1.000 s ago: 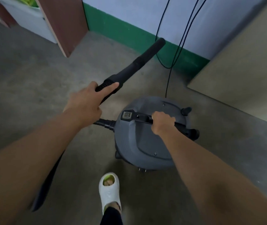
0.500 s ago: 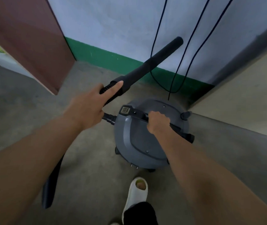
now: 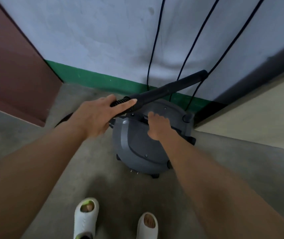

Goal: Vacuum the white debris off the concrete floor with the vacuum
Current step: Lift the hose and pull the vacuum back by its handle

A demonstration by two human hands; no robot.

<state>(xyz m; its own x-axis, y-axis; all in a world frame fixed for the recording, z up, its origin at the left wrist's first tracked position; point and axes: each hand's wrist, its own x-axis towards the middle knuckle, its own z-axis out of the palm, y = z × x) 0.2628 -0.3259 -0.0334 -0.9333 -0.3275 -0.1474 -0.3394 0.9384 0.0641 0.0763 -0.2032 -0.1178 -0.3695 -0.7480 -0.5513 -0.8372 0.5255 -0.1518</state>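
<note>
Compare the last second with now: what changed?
The round grey canister vacuum has come closer to the green-skirted wall, and the black plastic wand has tilted flatter. The left hand still grips the wand, the right hand the vacuum's top handle.

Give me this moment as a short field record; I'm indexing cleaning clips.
left hand: grips the black wand at its ribbed cuff, index finger along it
right hand: grips the carry handle on top of the vacuum
vacuum: grey canister, close to the wall
wand: raised, tip toward the wall
cables: black, hanging down the wall behind the vacuum
feet: two white slippers on the concrete floor
white debris: none in view
</note>
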